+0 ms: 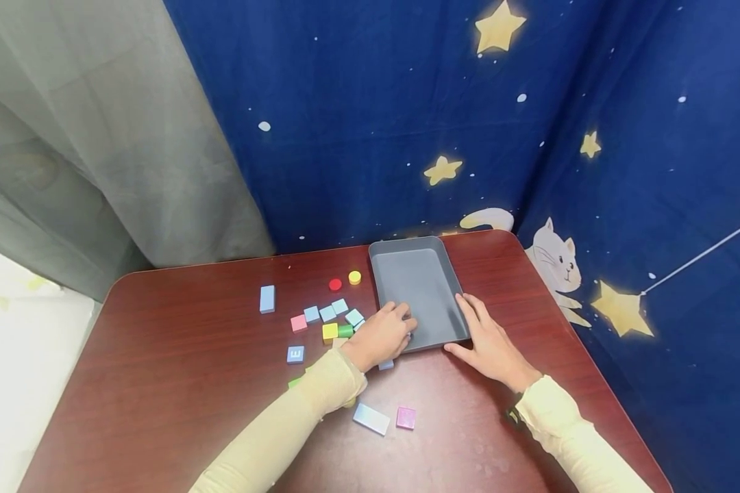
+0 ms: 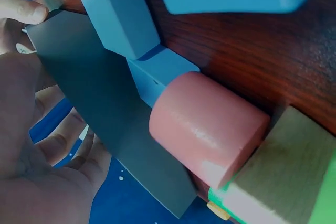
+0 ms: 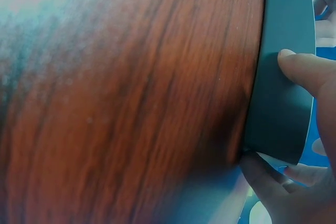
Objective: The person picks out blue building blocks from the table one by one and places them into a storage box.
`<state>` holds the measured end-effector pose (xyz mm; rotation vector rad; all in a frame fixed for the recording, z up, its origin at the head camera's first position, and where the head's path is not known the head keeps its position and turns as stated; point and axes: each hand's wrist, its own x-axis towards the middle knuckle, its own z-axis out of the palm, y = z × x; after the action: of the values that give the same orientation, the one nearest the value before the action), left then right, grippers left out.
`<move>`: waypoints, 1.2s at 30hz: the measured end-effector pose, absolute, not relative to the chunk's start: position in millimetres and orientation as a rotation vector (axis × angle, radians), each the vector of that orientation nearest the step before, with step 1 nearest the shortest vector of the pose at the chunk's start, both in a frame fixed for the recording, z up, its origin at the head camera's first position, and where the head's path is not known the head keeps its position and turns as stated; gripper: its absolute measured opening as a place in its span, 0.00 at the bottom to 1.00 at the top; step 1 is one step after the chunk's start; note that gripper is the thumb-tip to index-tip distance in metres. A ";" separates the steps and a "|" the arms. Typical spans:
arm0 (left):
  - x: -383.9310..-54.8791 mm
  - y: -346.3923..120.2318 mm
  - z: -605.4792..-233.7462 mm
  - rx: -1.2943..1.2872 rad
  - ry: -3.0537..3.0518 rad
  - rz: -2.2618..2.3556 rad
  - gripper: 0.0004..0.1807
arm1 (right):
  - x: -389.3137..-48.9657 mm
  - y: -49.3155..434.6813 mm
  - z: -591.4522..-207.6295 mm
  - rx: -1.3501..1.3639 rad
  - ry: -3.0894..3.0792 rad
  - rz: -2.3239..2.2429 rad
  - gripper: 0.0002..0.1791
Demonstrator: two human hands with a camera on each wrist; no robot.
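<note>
A navy fabric curtain printed with yellow stars [image 1: 358, 123] hangs at 12 o'clock behind the glossy reddish-brown wood-grain worktop [image 1: 179, 363]. On the worktop, towards its 1 o'clock edge, lies a shallow dark-grey rectangular tray [image 1: 416, 287]. The right hand [image 1: 490, 349] is at the tray's 4 to 5 o'clock corner, fingers extended along the side wall and thumb against the near wall. The left hand [image 1: 384, 334] reaches over the 7 o'clock corner with bent fingers inside the rim; whether they pinch anything cannot be told. Around the tray, a blue oblong block [image 1: 268, 299] lies well apart at 9 o'clock, and a pale-blue oblong block [image 1: 371, 419] near 7 o'clock. The left wrist view shows a salmon-pink cylinder [image 2: 205, 124] beside small blue blocks [image 2: 123, 17] just outside the near wall. Smaller still are a yellow cube [image 1: 329, 333] and a pink square block [image 1: 299, 323] between 8 and 9 o'clock, a magenta square block [image 1: 405, 418] at 6, and a red disc [image 1: 336, 284] and yellow disc [image 1: 354, 278] between 9 and 10. Little seems done: the tray is set down and steadied, but these pieces lie loose outside it, so most of the handling appears left.
</note>
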<state>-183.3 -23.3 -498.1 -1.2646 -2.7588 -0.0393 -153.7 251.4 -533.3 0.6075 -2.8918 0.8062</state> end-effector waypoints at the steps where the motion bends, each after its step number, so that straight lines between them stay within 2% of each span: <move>1: -183.4 -23.8 -497.6 -1.266 -2.756 -0.038 0.09 | -154.1 251.5 -533.4 0.609 -2.891 0.806 0.60; 10: -168.3 -34.0 -479.4 -1.317 -2.658 -0.097 0.10 | -155.8 254.0 -532.5 0.620 -2.873 0.802 0.60; 21: -114.4 -62.9 -455.8 -1.397 -2.601 -0.270 0.16 | -157.6 253.5 -529.5 0.635 -2.867 0.807 0.59; 27: -84.7 -81.1 -462.8 -1.427 -2.602 -0.280 0.14 | -156.9 252.4 -529.6 0.645 -2.834 0.796 0.58; 36: -50.6 -97.7 -494.7 -1.449 -2.719 -0.250 0.17 | -154.1 253.0 -531.0 0.618 -2.873 0.847 0.61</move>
<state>-50.6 -97.7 -494.7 -1.4486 -2.7190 -0.2501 -154.1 253.0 -531.0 0.6176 -2.8729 0.8468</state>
